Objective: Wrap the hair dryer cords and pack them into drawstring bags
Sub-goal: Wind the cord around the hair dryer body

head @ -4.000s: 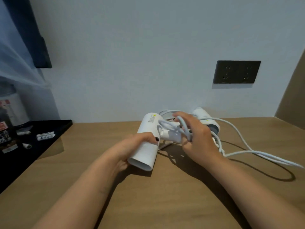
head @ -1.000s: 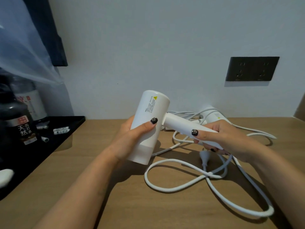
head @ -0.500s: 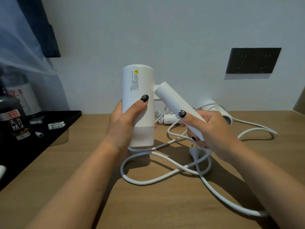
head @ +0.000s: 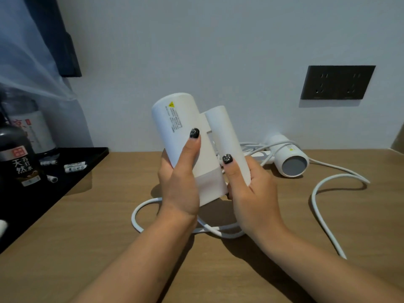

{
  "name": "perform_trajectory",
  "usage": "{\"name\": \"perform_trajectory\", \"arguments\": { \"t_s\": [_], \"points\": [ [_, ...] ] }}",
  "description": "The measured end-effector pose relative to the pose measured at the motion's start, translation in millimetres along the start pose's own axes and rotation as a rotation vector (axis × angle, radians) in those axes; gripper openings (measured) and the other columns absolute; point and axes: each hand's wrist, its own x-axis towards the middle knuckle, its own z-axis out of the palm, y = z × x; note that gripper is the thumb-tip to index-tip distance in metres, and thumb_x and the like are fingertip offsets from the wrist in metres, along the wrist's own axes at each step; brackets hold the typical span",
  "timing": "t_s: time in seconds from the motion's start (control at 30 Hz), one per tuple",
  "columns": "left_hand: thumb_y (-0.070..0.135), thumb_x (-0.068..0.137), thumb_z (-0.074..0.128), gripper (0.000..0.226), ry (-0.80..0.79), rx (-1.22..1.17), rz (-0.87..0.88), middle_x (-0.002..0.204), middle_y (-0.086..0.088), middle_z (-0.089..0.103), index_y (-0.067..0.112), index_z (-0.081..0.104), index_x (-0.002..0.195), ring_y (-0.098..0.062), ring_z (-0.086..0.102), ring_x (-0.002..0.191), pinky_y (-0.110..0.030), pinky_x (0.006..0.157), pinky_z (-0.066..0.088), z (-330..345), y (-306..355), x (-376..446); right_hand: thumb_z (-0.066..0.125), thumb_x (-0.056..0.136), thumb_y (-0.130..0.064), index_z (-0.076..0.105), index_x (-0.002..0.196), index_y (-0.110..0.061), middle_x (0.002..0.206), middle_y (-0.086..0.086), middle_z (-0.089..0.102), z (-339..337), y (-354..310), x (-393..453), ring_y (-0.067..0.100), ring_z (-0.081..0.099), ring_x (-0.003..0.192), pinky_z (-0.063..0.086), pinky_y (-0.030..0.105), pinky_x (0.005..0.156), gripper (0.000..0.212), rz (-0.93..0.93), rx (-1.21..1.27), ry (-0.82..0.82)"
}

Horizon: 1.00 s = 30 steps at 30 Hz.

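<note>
Both hands hold one white hair dryer (head: 185, 145) upright above the wooden table (head: 87, 237), near the middle of the scene. The left hand (head: 179, 184) is wrapped around the barrel, thumb pressed flat on its front, and the right hand (head: 251, 193) is curled around the handle (head: 225, 138), thumb lying along it. The handle sits folded close against the barrel, almost parallel to it, so the step in hand looks like collapsing the dryer into its compact shape before any winding starts. Its white cord (head: 153, 204) lies unwrapped on the table, one loop showing to the left under the wrists and another long run curving off to the right. A second hair dryer (head: 288, 158) rests on its side at the far right by the wall, its cord also loose. No drawstring bag is visible. The next move probably calls for one hand to keep the folded dryer steady while the other lets go and picks up the cord close to the handle, then winds it in even turns, with care that the two cords, which lie close together at the far side, do not tangle.
</note>
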Motion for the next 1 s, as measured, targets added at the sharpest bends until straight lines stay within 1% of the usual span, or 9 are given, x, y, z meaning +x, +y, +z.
{"name": "perform_trajectory", "arguments": {
  "t_s": [0.13, 0.27, 0.33, 0.43, 0.5, 0.63, 0.8, 0.9, 1.0],
  "points": [
    [0.051, 0.063, 0.078, 0.071, -0.008, -0.047, -0.181, 0.113, -0.017, 0.070, 0.018, 0.061, 0.124, -0.036, 0.070, 0.099, -0.054, 0.081, 0.057, 1, -1, 2, 0.048, 0.082, -0.060, 0.061, 0.079, -0.023, 0.063, -0.006, 0.060, -6, 1, 9, 0.010, 0.056, 0.058, 0.044, 0.029, 0.051, 0.039, 0.005, -0.130, 0.019],
    [0.044, 0.087, 0.058, 0.037, -0.175, -0.007, -0.229, 0.100, -0.006, 0.074, 0.018, 0.067, 0.111, -0.024, 0.070, 0.095, -0.045, 0.082, 0.057, -5, 9, 12, 0.069, 0.079, -0.048, 0.068, 0.073, -0.018, 0.052, -0.010, 0.059, -45, -7, 35, 0.004, 0.051, 0.045, 0.040, 0.023, 0.045, 0.030, 0.020, -0.074, -0.021],
    [0.044, 0.083, 0.058, 0.042, -0.217, -0.022, -0.258, 0.098, -0.008, 0.072, 0.015, 0.066, 0.112, -0.026, 0.069, 0.093, -0.045, 0.079, 0.057, -14, 17, 18, 0.075, 0.070, -0.043, 0.070, 0.081, -0.019, 0.065, -0.009, 0.067, -63, -6, 43, 0.005, 0.059, 0.050, 0.044, 0.020, 0.044, 0.027, 0.019, -0.072, 0.021],
    [0.048, 0.073, 0.064, 0.066, -0.303, -0.004, -0.385, 0.115, -0.020, 0.065, 0.010, 0.060, 0.126, -0.039, 0.065, 0.107, -0.058, 0.081, 0.055, -24, 20, 21, 0.081, 0.059, -0.050, 0.071, 0.086, -0.028, 0.083, -0.003, 0.069, -76, 1, 51, 0.019, 0.067, 0.068, 0.054, 0.032, 0.053, 0.036, 0.060, -0.101, 0.098],
    [0.046, 0.070, 0.070, 0.064, -0.335, 0.089, -0.390, 0.111, -0.019, 0.066, 0.013, 0.061, 0.124, -0.040, 0.069, 0.098, -0.053, 0.069, 0.059, -26, 20, 20, 0.083, 0.058, -0.047, 0.069, 0.091, -0.027, 0.089, 0.000, 0.065, -79, 0, 54, 0.017, 0.068, 0.068, 0.057, 0.033, 0.051, 0.041, 0.093, -0.068, 0.109],
    [0.042, 0.072, 0.068, 0.042, -0.417, 0.321, -0.429, 0.077, -0.011, 0.072, 0.018, 0.060, 0.106, -0.027, 0.071, 0.066, -0.027, 0.051, 0.054, -29, 27, 17, 0.085, 0.063, -0.033, 0.067, 0.102, -0.021, 0.101, -0.003, 0.063, -85, -7, 58, 0.008, 0.067, 0.072, 0.055, 0.021, 0.050, 0.044, 0.150, -0.025, 0.105],
    [0.044, 0.072, 0.063, 0.053, -0.489, 0.310, -0.595, 0.081, -0.022, 0.069, 0.014, 0.055, 0.115, -0.030, 0.063, 0.057, -0.025, 0.042, 0.051, -24, 19, 4, 0.074, 0.076, -0.038, 0.065, 0.103, -0.016, 0.093, 0.008, 0.071, -83, -11, 57, 0.017, 0.068, 0.063, 0.052, 0.026, 0.045, 0.036, 0.453, 0.436, 0.174],
    [0.042, 0.067, 0.059, 0.054, -0.420, 0.165, -0.572, 0.076, -0.025, 0.065, 0.009, 0.059, 0.109, -0.029, 0.057, 0.047, -0.024, 0.037, 0.047, -15, 11, 0, 0.070, 0.083, -0.038, 0.062, 0.110, -0.014, 0.088, 0.009, 0.071, -81, -10, 55, 0.018, 0.068, 0.066, 0.058, 0.035, 0.055, 0.038, 0.395, 0.504, 0.318],
    [0.044, 0.061, 0.061, 0.042, -0.330, 0.037, -0.527, 0.070, -0.025, 0.064, 0.009, 0.076, 0.079, -0.029, 0.053, 0.047, -0.023, 0.036, 0.045, -11, 7, -4, 0.066, 0.088, -0.029, 0.059, 0.110, -0.021, 0.095, 0.004, 0.068, -78, -10, 51, 0.012, 0.065, 0.066, 0.058, 0.040, 0.063, 0.024, 0.227, 0.307, 0.405]
  ]
}}
